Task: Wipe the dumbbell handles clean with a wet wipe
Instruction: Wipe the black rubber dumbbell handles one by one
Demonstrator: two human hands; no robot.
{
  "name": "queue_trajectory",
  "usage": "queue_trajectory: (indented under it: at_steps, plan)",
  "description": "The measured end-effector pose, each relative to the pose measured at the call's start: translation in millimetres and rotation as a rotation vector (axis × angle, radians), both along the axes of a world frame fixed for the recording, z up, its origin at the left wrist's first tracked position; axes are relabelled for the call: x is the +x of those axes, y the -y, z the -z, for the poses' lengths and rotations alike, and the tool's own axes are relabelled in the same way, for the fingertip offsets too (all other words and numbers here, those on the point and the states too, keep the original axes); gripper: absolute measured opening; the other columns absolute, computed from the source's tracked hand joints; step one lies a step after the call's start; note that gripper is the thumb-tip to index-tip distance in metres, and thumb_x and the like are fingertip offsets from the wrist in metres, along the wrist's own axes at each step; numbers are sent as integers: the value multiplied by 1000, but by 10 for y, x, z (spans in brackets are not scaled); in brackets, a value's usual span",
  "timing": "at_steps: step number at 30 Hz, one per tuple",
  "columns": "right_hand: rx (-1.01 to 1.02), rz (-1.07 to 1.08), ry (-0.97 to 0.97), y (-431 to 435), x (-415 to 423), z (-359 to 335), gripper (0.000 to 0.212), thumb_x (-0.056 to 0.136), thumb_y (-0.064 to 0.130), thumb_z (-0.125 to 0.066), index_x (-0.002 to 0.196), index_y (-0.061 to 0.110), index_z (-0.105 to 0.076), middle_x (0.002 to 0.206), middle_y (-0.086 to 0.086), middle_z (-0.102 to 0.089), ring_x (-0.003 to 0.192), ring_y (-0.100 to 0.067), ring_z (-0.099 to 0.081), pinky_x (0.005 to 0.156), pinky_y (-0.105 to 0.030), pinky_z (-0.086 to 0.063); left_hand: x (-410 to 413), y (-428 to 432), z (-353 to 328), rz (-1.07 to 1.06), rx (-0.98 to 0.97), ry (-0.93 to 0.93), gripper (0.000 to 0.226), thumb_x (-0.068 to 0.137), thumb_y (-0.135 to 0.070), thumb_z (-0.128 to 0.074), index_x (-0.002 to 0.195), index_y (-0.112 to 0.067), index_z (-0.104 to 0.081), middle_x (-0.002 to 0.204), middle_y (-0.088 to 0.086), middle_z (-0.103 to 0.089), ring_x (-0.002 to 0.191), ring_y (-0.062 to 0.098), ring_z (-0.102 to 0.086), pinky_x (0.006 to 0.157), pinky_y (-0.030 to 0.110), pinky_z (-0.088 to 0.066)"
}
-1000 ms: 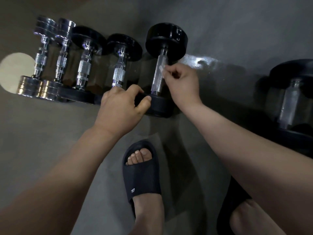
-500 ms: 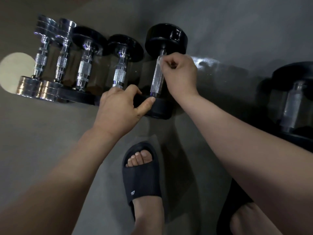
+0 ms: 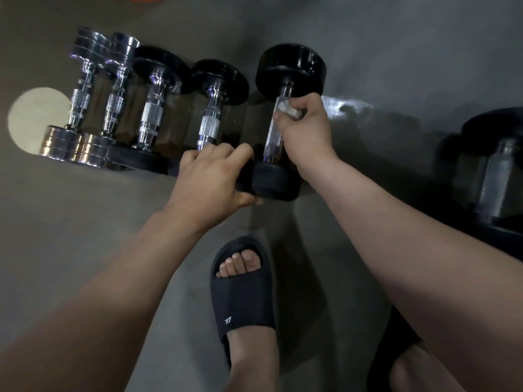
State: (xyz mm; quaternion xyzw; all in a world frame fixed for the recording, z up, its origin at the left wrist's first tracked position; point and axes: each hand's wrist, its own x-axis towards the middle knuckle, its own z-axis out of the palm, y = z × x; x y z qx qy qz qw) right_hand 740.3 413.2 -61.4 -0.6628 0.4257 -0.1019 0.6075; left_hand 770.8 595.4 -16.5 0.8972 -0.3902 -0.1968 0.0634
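Observation:
A black-headed dumbbell [image 3: 288, 69] with a steel handle [image 3: 273, 142] lies on the grey floor. My right hand [image 3: 304, 128] is wrapped round the upper part of that handle with a white wet wipe [image 3: 287, 107] bunched between fingers and bar. My left hand [image 3: 209, 182] grips the near black head [image 3: 271, 181] of the same dumbbell, thumb under its edge. Left of it lie a black-headed dumbbell [image 3: 210, 120] and another [image 3: 151, 114], then two chrome dumbbells [image 3: 82, 103].
A larger dark dumbbell [image 3: 498, 176] lies at the right edge. My foot in a black slide sandal [image 3: 243, 290] stands just below the hands, and a second sandal [image 3: 396, 349] is at lower right. A pale round disc [image 3: 31, 117] lies on the floor far left.
My right hand slid up the handle toward the far head and closed round the bar with the wipe. My left hand's grip on the near head shifted, thumb now underneath.

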Motion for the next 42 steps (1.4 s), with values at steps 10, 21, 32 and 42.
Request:
queue_trajectory:
  at_steps: [10, 21, 32, 42]
  plan:
    - [-53, -39, -51, -86, -146, -2, 20, 91, 23, -69, 105, 19, -55, 88, 11, -61, 76, -2, -60, 67, -17, -46, -81, -92, 24, 93, -26, 74, 69, 59, -73, -75, 105, -28, -50, 95, -8, -61, 112, 25, -48, 102, 45, -36]
    - [-63, -201, -41, -20, -188, -34, 12, 89, 28, -66, 100, 28, -61, 86, 11, -66, 76, -6, -62, 75, -32, -56, 24, -132, 6, 33, -52, 57, 67, 55, -75, -53, 100, -25, -58, 101, -7, -59, 117, 30, -45, 104, 51, -34]
    - [-328, -39, -9, -110, -236, 33, 19, 91, 32, -71, 106, 23, -79, 100, -1, -70, 90, -6, -62, 87, -18, -48, 34, -167, 37, 24, -46, 19, 66, 57, -70, -74, 104, -28, -55, 101, -8, -59, 110, 26, -48, 94, 44, -36]
    - [-45, 17, 24, 35, -194, 22, 11, 83, 16, -73, 75, 24, -72, 76, 4, -74, 74, -14, -69, 80, -47, -60, 29, -176, 43, 25, -52, 34, 69, 55, -74, -71, 103, -27, -56, 99, -8, -57, 105, 24, -50, 93, 44, -36]
